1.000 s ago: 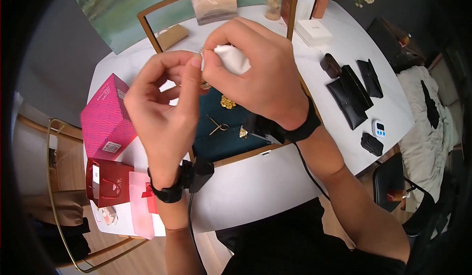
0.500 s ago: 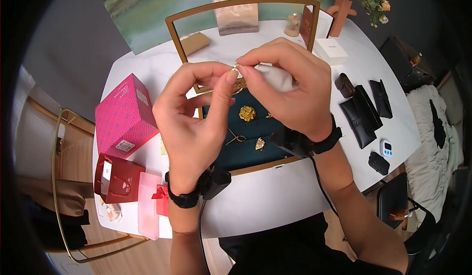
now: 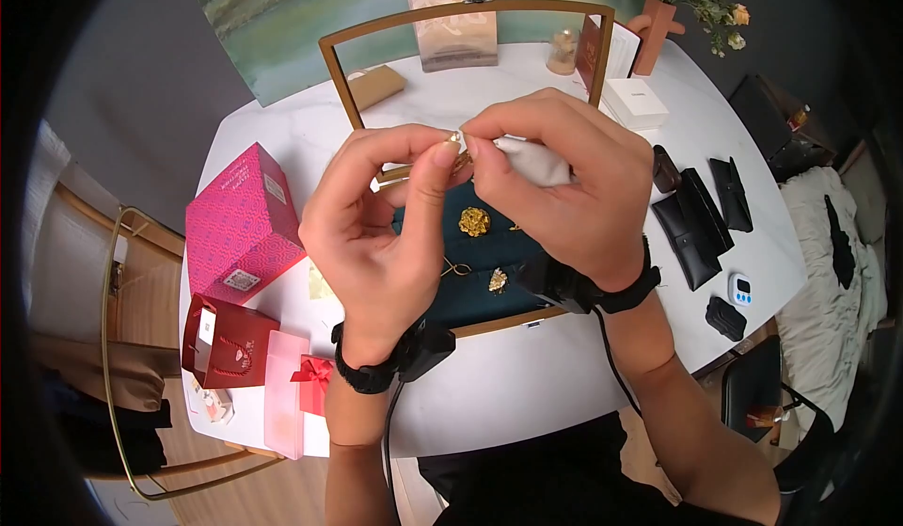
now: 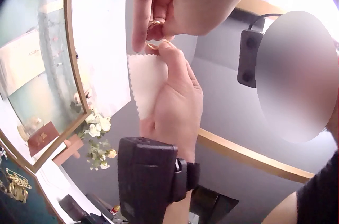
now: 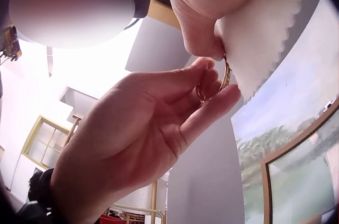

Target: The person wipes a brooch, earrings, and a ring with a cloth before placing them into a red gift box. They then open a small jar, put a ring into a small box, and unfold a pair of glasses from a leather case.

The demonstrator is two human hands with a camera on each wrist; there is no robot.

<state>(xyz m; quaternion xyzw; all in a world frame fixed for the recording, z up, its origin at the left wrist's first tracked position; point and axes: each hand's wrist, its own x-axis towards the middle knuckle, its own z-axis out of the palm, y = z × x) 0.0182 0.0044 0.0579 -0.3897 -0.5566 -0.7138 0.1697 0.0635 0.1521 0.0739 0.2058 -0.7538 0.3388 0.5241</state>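
High over the jewelry box, my left hand (image 3: 376, 230) pinches a thin gold piece (image 3: 455, 137) between thumb and index finger. Beside it, fingertips nearly meeting, my right hand (image 3: 569, 183) grips a white cloth (image 3: 534, 161) with a scalloped edge, clear in the left wrist view. Gold curves (image 5: 227, 75) run between both hands' fingers in the right wrist view; whether they form one piece is unclear. Below, the box's dark green lining (image 3: 470, 305) carries a gold flower-shaped piece (image 3: 475, 222), a thin gold piece (image 3: 457, 268) and a gold-and-white one (image 3: 498, 279).
The box's framed lid (image 3: 340, 84) stands raised behind the hands. At left are a pink box (image 3: 240, 220), a red bag (image 3: 230, 345) and a pink case (image 3: 283, 394). Black pouches (image 3: 689, 234), a white box (image 3: 636, 103) and a small white device (image 3: 741, 289) lie at right.
Compared with the first frame, the view has shifted and the hands appear farther right and lower. Since the middle frame, the two hands' fingertips have parted slightly, with the cloth still in the right hand.
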